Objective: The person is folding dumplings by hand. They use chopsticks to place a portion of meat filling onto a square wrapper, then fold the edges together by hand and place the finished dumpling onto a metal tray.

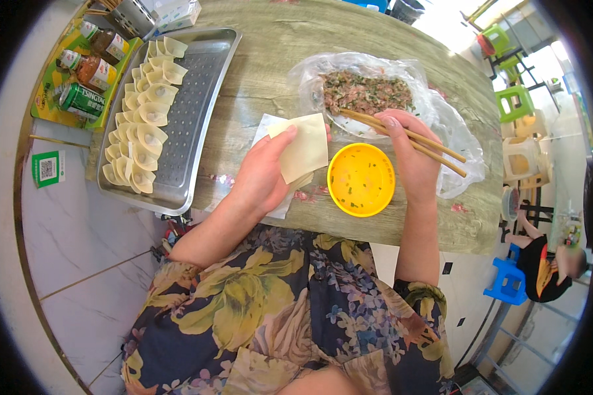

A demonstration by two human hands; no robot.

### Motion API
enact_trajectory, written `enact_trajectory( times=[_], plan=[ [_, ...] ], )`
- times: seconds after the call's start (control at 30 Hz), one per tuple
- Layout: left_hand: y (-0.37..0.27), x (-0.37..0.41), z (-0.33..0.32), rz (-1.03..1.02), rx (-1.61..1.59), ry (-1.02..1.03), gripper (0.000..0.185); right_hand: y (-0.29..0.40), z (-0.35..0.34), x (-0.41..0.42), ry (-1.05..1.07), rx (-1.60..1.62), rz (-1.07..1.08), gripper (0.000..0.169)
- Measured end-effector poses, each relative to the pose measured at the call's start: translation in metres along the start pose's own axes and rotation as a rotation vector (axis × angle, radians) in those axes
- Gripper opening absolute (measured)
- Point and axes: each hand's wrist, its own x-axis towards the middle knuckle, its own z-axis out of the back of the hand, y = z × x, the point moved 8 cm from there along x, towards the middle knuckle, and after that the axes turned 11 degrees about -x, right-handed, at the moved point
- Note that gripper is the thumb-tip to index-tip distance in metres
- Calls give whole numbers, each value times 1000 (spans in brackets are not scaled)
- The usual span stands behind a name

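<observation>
My left hand holds a square wonton wrapper flat, thumb on top; more wrappers show beneath it, over a white sheet on the table. In my right hand is a pair of wooden chopsticks, their tips at the near edge of minced meat with chopped greens. The meat lies in a clear plastic bag. Between my hands stands a yellow bowl of liquid with green bits. Rows of folded wontons fill the left part of a perforated metal tray.
Left of the tray, sauce jars and a green can stand in a cardboard carton. A metal chopstick holder and a tissue pack are behind. A seated person and stools are at far right.
</observation>
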Motion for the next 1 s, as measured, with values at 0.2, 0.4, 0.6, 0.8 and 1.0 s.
enact_trajectory(
  times=[0.2, 0.4, 0.6, 0.8, 1.0],
  plan=[
    [3, 3, 5, 5, -37, -14, 44, -4, 7, -2, -11, 78, -36, 15],
    [3, 4, 4, 12, -73, -33, 42, 4, 19, 0, -96, 58, 32, 16],
    [3, 3, 5, 12, -29, -41, 46, 2, 10, 3, -99, 9, 75, 16],
    [3, 3, 4, 7, -7, -32, 48, -10, 3, 4, -52, 76, 6, 16],
    [5, 4, 5, 6, -23, -28, 47, -20, 9, 2, -62, 202, -118, 22]
  ],
)
